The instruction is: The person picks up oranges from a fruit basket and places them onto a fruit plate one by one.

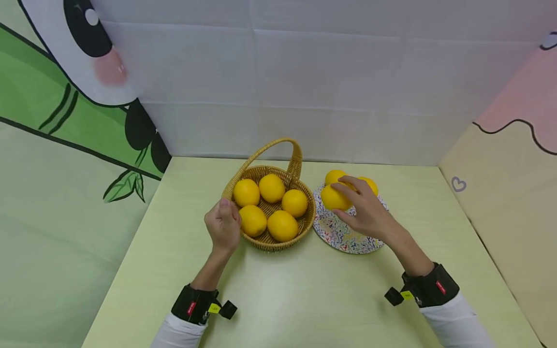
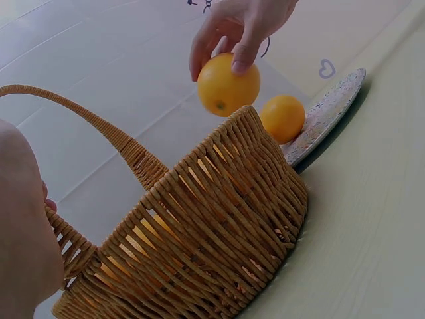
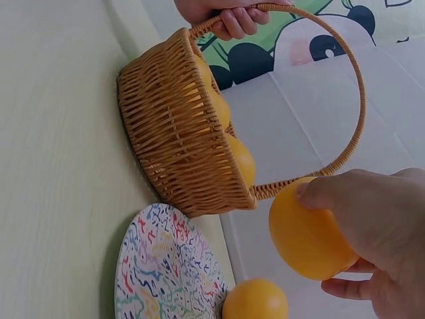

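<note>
My left hand [image 1: 223, 224] grips the handle [image 1: 238, 179] of a woven wicker basket [image 1: 271, 247], low on its left side. Inside the basket sit several oranges [image 1: 283, 226]. With fingers and thumb, my right hand [image 1: 370, 210] holds another orange [image 1: 335, 197] above a round plate [image 1: 345, 239] with a colourful squiggle pattern. In the right wrist view the held orange [image 3: 307, 232] is raised off the plate, near the basket rim in that view. Two more oranges lie on the plate's far part, one at the back left [image 1: 334, 176] and one partly behind my right hand.
The basket and plate stand side by side on a pale table [image 1: 278, 299], toward its back edge. A light cloth wall [image 1: 304, 96] rises right behind them. Printed cloth panels border the table at left and right.
</note>
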Demonstrator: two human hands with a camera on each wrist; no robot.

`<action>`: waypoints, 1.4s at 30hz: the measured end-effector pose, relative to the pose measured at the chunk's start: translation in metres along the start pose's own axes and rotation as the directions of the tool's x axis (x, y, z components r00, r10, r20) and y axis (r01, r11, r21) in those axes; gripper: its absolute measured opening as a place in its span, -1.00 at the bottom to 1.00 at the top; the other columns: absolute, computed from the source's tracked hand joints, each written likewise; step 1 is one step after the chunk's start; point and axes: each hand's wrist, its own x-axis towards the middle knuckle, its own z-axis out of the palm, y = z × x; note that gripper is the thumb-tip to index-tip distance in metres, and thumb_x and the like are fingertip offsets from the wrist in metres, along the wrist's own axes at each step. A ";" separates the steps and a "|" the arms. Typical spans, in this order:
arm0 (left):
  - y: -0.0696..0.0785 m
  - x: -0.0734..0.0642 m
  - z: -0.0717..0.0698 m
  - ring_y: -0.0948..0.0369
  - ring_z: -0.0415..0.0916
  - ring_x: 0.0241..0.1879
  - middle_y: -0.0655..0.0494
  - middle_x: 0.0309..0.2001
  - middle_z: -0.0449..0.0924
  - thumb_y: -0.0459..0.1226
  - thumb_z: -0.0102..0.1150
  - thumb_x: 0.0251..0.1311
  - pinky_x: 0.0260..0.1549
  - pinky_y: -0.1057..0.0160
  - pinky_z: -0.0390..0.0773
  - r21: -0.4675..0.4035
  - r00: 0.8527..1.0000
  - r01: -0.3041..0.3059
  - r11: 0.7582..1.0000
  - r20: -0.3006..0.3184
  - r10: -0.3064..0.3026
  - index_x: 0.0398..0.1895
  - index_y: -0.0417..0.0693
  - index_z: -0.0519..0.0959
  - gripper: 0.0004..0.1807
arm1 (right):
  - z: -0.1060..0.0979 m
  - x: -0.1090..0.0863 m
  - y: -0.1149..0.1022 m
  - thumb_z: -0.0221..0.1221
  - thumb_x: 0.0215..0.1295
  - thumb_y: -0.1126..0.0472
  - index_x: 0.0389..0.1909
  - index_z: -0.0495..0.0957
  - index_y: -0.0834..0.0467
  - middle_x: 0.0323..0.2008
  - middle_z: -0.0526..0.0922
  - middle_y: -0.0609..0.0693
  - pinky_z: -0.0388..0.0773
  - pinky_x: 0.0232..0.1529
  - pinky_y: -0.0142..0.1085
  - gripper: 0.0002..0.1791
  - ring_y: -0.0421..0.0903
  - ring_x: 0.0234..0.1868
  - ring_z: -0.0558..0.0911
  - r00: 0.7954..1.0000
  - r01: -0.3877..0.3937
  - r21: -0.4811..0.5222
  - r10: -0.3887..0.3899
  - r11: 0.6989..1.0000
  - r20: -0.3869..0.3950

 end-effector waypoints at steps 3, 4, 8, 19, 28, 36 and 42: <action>0.000 0.000 0.000 0.38 0.14 -0.80 0.27 -0.75 0.22 -0.18 -0.16 0.72 -0.84 0.41 0.11 -0.001 1.000 0.006 1.000 0.000 -0.006 -0.70 -0.28 0.28 -0.34 | -0.003 -0.010 0.007 0.66 0.18 0.32 0.39 0.61 0.26 0.39 0.56 0.38 0.76 0.23 0.21 -0.26 0.35 0.38 0.54 0.999 -0.034 -0.008 0.034 0.999 -0.002; 0.000 0.000 0.000 0.38 0.14 -0.80 0.27 -0.75 0.22 -0.19 -0.16 0.72 -0.84 0.41 0.12 -0.001 1.000 0.007 1.000 -0.001 -0.007 -0.70 -0.28 0.28 -0.35 | -0.005 -0.013 0.010 0.65 0.17 0.33 0.39 0.60 0.26 0.38 0.56 0.38 0.75 0.25 0.23 -0.25 0.35 0.39 0.54 0.999 -0.047 -0.011 0.047 0.999 -0.002; -0.001 0.000 0.000 0.37 0.13 -0.80 0.20 -0.76 0.20 -0.18 -0.15 0.72 -0.84 0.41 0.12 -0.009 1.000 0.005 1.000 -0.001 -0.005 -0.70 -0.29 0.28 -0.34 | -0.010 -0.026 0.018 0.65 0.17 0.36 0.40 0.59 0.27 0.41 0.53 0.37 0.70 0.33 0.30 -0.24 0.37 0.41 0.51 0.994 -0.106 -0.014 0.106 0.994 0.006; -0.003 0.001 -0.001 0.36 0.13 -0.81 0.10 -0.77 0.19 -0.04 -0.10 0.78 -0.85 0.41 0.13 -0.019 1.000 -0.012 1.000 -0.010 0.012 -0.70 -0.29 0.27 -0.24 | -0.022 -0.058 0.036 0.62 0.19 0.39 0.40 0.58 0.30 0.42 0.50 0.42 0.61 0.31 0.40 -0.26 0.42 0.37 0.50 0.976 -0.219 -0.006 0.219 0.976 0.012; -0.002 0.001 -0.001 0.35 0.12 -0.81 0.09 -0.77 0.18 -0.13 -0.13 0.75 -0.85 0.40 0.13 -0.027 1.000 -0.012 1.000 -0.007 0.012 -0.70 -0.29 0.26 -0.30 | -0.027 -0.072 0.051 0.62 0.17 0.40 0.41 0.58 0.32 0.39 0.52 0.43 0.60 0.27 0.37 -0.24 0.42 0.34 0.51 0.970 -0.243 -0.006 0.243 0.970 0.003; -0.002 0.000 0.000 0.35 0.13 -0.81 0.15 -0.77 0.20 -0.11 -0.13 0.76 -0.85 0.41 0.15 -0.026 1.000 0.001 1.000 -0.001 -0.001 -0.70 -0.30 0.27 -0.29 | -0.028 -0.080 0.060 0.61 0.21 0.38 0.40 0.57 0.35 0.39 0.52 0.44 0.56 0.33 0.43 -0.27 0.44 0.36 0.49 0.958 -0.285 -0.009 0.286 0.958 0.022; -0.002 0.000 0.000 0.35 0.13 -0.81 0.20 -0.76 0.21 -0.08 -0.13 0.77 -0.85 0.41 0.15 -0.020 1.000 0.006 1.000 0.003 -0.006 -0.69 -0.30 0.27 -0.27 | -0.027 -0.084 0.065 0.59 0.23 0.37 0.40 0.57 0.35 0.39 0.51 0.45 0.55 0.33 0.45 -0.28 0.46 0.36 0.49 0.951 -0.306 -0.012 0.306 0.952 0.036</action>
